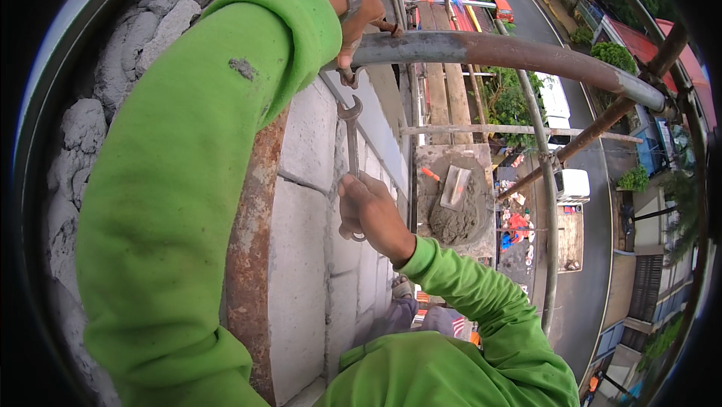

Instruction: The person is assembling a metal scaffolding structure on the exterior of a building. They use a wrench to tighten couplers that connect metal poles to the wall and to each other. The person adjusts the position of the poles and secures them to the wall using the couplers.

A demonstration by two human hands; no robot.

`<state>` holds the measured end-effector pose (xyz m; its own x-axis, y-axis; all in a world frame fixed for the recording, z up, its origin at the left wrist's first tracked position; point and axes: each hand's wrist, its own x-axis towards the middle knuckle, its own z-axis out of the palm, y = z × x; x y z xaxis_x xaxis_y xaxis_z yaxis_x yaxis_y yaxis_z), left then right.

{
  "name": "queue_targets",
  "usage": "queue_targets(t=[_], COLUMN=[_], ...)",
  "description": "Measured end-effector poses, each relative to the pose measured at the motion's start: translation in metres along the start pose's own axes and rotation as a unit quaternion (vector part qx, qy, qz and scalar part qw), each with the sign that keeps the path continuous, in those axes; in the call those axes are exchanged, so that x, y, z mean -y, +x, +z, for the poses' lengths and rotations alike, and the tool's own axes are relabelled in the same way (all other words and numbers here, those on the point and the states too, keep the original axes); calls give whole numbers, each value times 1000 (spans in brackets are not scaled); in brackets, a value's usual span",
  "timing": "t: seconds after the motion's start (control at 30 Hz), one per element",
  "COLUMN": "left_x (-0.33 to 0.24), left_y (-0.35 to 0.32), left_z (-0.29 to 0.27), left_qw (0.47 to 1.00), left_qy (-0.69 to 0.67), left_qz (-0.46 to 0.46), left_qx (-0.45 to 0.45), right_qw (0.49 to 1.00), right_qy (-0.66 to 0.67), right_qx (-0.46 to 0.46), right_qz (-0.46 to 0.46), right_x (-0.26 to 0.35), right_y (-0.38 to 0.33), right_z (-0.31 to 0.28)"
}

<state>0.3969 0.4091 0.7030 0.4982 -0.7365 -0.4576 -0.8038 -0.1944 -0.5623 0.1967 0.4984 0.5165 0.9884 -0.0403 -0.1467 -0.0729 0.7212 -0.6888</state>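
From my remote post I see the right hand [374,215] with its fingers closed around the shank of a steel wrench [353,140], held over the pale blocks [304,226] with its open end toward the top of my view. The left hand [359,22] is at the near end of a thick metal pipe [519,55], close to a rusty threaded rod [385,28]; a forked metal piece [350,77] shows just below that hand, near the wrench's head (I cannot tell whether the fingers are clamped on it, as they are mostly turned from view). A rust-stained beam [254,271] runs beside the blocks. To the right, a flat trowel [455,186] lies on grey mortar [455,225]; beyond, a road [583,302] lies far below.
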Motion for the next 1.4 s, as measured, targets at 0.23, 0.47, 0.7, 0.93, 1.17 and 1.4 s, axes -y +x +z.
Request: queue_targets(t=[0.23,0.47,0.7,0.93,1.17,1.4], left_x=[-2,1,3,5,3,3], left_y=[-2,1,3,-1,-6,-10], left_z=[-3,1,2,3,-2,4], left_qw=[1000,1000,1000,1000,1000,999], left_qy=[21,8,-18,-7,1,-8], left_qz=[-6,-1,-11,-13,-10,6], left_qx=[15,9,20,1,17,-39], right_qw=[997,994,987,996,999,960], right_qy=[47,73,78,43,0,-133], right_qx=[-43,-44,-51,-50,-2,126], right_qz=[-46,-68,-133,-58,38,211], right_x=[-3,-6,-17,-2,32,119], right_y=[21,37,59,47,26,12], right_z=[23,42,51,40,15,-44])
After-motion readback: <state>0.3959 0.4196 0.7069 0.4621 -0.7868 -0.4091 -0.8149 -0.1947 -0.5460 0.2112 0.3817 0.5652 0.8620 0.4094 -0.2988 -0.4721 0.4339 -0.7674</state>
